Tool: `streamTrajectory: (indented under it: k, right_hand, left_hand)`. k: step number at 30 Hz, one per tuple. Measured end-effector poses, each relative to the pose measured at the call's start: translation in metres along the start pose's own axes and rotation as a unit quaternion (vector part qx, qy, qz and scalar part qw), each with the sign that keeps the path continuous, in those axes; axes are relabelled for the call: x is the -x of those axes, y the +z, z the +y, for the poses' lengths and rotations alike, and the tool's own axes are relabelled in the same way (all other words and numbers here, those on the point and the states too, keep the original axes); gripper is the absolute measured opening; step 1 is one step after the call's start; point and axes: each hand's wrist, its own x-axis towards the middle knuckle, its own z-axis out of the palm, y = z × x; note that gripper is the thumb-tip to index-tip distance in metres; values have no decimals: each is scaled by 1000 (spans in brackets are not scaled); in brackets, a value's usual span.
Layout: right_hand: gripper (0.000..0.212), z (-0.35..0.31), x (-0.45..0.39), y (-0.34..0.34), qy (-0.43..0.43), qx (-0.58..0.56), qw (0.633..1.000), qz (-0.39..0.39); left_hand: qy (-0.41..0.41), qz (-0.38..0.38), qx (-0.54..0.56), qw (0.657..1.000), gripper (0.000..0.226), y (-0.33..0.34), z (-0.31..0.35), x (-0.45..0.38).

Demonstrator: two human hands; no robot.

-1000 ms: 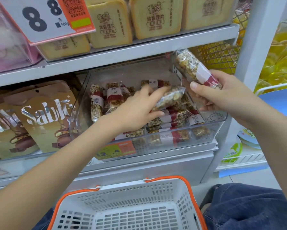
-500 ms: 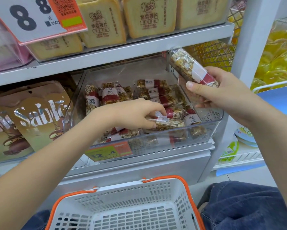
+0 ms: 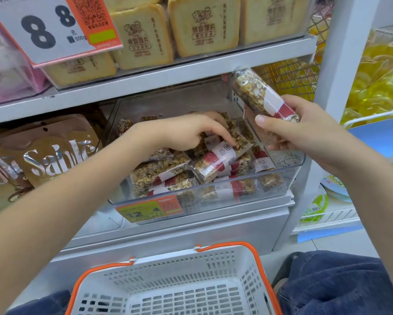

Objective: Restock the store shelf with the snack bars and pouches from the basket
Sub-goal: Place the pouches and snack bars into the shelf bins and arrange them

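A clear plastic bin (image 3: 288,164) on the middle shelf holds several nut snack bars (image 3: 161,171) in clear wrappers with red and white bands. My left hand (image 3: 179,133) is inside the bin, fingers bent down and touching a bar (image 3: 220,158) lying on top of the pile. My right hand (image 3: 302,130) is at the bin's right rim, gripping another snack bar (image 3: 257,96) that is tilted up to the left above the bin. The white basket (image 3: 182,264) with orange handles sits below, and its visible part shows no items.
Gold Sablé pouches (image 3: 50,155) stand in the bin to the left. Above, a shelf (image 3: 168,76) carries tan biscuit packs (image 3: 143,37) and a price card (image 3: 50,28). A white upright post (image 3: 341,87) stands at right, yellow goods beyond it. My jeans-clad knee (image 3: 341,285) is beside the basket.
My left hand set its bar down in the bin and has shifted back and to the right over the pile. My right hand still holds its bar in about the same place.
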Motion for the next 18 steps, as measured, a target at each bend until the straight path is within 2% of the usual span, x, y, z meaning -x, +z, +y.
streamTrajectory:
  k: [1, 3, 7, 10, 13, 16, 18]
  right_hand:
    - [31, 0, 0, 0, 1, 0, 1000, -1]
    - [33, -1, -1, 0, 1, 0, 1000, -4]
    - [33, -1, 1, -1, -5, 0, 1000, -3]
    - [31, -1, 2, -2, -5, -10, 1000, 2]
    - [31, 0, 3, -4, -5, -17, 1000, 2]
    - [31, 0, 1, -5, -6, -15, 1000, -8]
    - [30, 0, 1, -6, -13, -9, 1000, -11]
  left_hand:
    - [2, -20, -87, 996, 92, -2, 1, -6]
    - [44, -52, -183, 981, 100, -3, 4, -16]
    - [143, -57, -254, 955, 86, 1, 7, -26]
    - [160, -40, -276, 947, 67, 6, 2, -30]
    - [128, 33, -215, 968, 46, 6, -9, -24]
    - [63, 134, -69, 987, 49, 6, -13, -4]
    - [19, 172, -23, 985, 49, 12, -1, 9]
